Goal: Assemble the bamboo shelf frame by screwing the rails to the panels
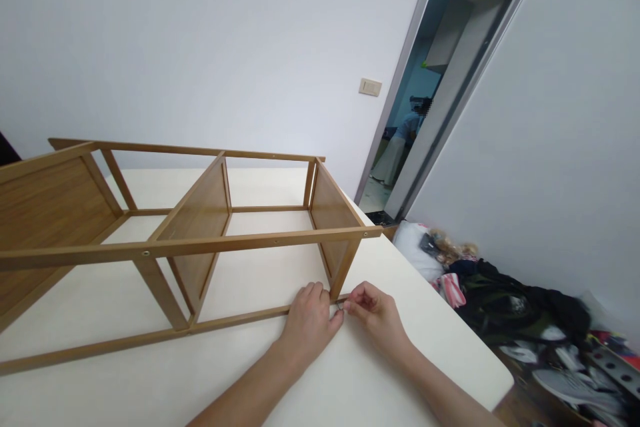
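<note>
White table; left fingers curled around wooden frame; right fingers pinched on thin dark piece.

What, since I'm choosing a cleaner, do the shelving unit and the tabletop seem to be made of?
Shelving unit: wood or bamboo, judging by its brown tone and faint streaks on the panels; the soft sheen suggests a clear satin finish.
Tabletop: smooth, even off-white with no visible grain, perhaps laminate or painted board; the look leaves that open.
</note>
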`<control>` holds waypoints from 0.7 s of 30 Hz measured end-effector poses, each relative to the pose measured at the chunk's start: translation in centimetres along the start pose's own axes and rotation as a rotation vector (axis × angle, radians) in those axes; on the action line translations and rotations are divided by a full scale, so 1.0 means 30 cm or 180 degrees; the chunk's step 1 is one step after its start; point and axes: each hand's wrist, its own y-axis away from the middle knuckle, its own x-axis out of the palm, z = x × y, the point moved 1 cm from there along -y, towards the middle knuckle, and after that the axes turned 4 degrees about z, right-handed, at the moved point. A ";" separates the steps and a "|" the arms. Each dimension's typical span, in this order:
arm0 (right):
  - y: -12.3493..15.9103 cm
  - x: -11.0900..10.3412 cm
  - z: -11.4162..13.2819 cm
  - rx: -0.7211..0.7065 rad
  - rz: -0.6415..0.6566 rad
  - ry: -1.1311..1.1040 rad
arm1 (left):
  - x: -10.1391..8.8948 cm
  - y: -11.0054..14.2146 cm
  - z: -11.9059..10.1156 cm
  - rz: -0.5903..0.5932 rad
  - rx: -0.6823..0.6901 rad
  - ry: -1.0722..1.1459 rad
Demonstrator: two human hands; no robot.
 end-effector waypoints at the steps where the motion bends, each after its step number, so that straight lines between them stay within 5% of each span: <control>1: 0.000 -0.001 -0.002 0.0067 -0.0004 -0.0133 | 0.000 0.000 0.000 0.0002 0.0015 -0.0010; 9: 0.006 0.004 0.028 0.0287 0.0009 -0.0743 | -0.003 -0.002 -0.003 0.0092 -0.0029 0.0025; 21: -0.007 -0.023 0.050 0.0192 -0.0020 -0.0103 | 0.002 -0.030 0.014 0.0737 0.0162 0.0387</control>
